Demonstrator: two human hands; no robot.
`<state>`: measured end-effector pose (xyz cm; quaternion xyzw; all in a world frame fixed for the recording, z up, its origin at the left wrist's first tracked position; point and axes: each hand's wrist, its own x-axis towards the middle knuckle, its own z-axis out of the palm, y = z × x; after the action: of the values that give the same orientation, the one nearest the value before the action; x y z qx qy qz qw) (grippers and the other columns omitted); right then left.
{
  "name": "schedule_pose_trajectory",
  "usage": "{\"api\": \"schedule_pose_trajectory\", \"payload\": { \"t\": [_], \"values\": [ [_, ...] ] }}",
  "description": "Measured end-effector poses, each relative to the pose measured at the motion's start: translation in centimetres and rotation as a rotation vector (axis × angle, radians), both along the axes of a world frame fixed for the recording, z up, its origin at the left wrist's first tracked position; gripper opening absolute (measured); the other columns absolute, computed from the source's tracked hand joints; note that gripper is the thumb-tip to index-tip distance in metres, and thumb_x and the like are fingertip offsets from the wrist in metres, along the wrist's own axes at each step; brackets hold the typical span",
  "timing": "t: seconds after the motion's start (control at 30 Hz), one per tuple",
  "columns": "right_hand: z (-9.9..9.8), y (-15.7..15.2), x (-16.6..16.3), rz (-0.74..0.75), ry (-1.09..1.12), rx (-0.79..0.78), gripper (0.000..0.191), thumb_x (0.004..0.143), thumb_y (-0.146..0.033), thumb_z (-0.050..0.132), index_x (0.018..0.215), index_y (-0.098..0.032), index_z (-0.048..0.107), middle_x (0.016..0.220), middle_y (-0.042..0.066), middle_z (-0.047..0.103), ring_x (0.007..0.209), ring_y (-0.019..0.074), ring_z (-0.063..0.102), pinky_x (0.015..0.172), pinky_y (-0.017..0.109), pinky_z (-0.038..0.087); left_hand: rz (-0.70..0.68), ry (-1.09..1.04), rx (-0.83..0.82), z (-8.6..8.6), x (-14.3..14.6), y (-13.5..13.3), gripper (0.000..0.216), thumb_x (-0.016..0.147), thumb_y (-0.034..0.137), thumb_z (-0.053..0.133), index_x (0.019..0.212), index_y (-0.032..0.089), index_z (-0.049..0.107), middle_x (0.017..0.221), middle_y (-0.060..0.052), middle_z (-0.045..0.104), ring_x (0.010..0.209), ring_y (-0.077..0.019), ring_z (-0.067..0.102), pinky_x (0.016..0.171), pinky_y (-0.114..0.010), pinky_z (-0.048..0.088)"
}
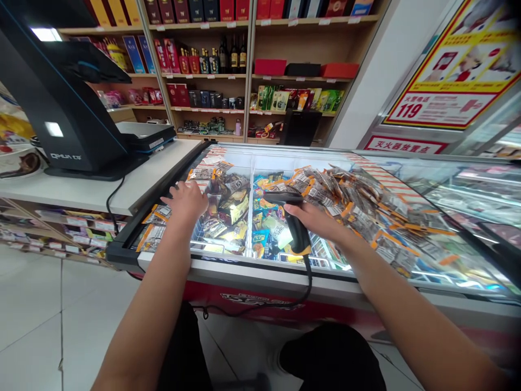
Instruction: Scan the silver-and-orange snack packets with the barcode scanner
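My right hand [310, 217] gripped black scanner [299, 232] above freezer [244, 270]; my left hand [187, 201], splayed, hung over packets [153, 237] at freezer's left end!

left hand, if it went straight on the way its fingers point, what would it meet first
Probably the orange-edged packets just ahead of the left hand, though depth is unclear: it might pass above them.

This is a shop — wooden shelves [280, 48] on the far side carry bottles [234, 57] and boxed goods [271, 67] over small price labels [266, 22], a checkout terminal [73, 108] stands on the left worktop [24, 184] — and a display freezer [244, 268] holds snack-sized packets [234, 209].
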<state>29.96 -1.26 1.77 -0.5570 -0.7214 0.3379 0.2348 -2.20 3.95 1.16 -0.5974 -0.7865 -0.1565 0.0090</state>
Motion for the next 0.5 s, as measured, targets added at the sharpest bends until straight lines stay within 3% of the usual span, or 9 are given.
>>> {"api": "schedule_pose_trajectory", "payload": {
  "t": [0.17, 0.37, 0.5],
  "values": [
    [-0.1, 0.3, 0.1, -0.090, -0.004, 0.017, 0.044, 0.099, -0.060, 0.047, 0.079, -0.022, 0.057, 0.077, 0.005, 0.061, 0.072, 0.0223, 0.056, 0.069, 0.036, 0.045, -0.077, 0.019, -0.200, -0.1, 0.2, -0.1, 0.047, 0.085, 0.035, 0.056, 0.127, 0.014, 0.063, 0.148, -0.030, 0.052, 0.137, -0.0541, 0.046, 0.100, -0.070, 0.043],
    [-0.4, 0.7, 0.5, -0.124, -0.020, 0.032, 0.049, 0.096, -0.067, 0.048, 0.073, -0.023, 0.052, 0.071, 0.003, 0.057, 0.068, 0.0214, 0.052, 0.067, 0.035, 0.043, -0.295, 0.097, -0.138, -1.0, 0.6, -0.3, 0.038, 0.088, 0.026, 0.051, 0.123, 0.017, 0.063, 0.133, -0.024, 0.062, 0.127, -0.0441, 0.056, 0.095, -0.054, 0.051],
    [-0.5, 0.8, 0.6, -0.157, -0.014, 0.027, 0.048, 0.095, -0.066, 0.048, 0.074, -0.023, 0.052, 0.073, 0.004, 0.058, 0.069, 0.0213, 0.053, 0.068, 0.035, 0.042, -0.402, 0.116, -0.073, -1.2, 0.8, -0.4, 0.037, 0.093, 0.025, 0.047, 0.126, 0.018, 0.061, 0.134, -0.022, 0.061, 0.127, -0.0416, 0.056, 0.102, -0.056, 0.047]
  ]
}}
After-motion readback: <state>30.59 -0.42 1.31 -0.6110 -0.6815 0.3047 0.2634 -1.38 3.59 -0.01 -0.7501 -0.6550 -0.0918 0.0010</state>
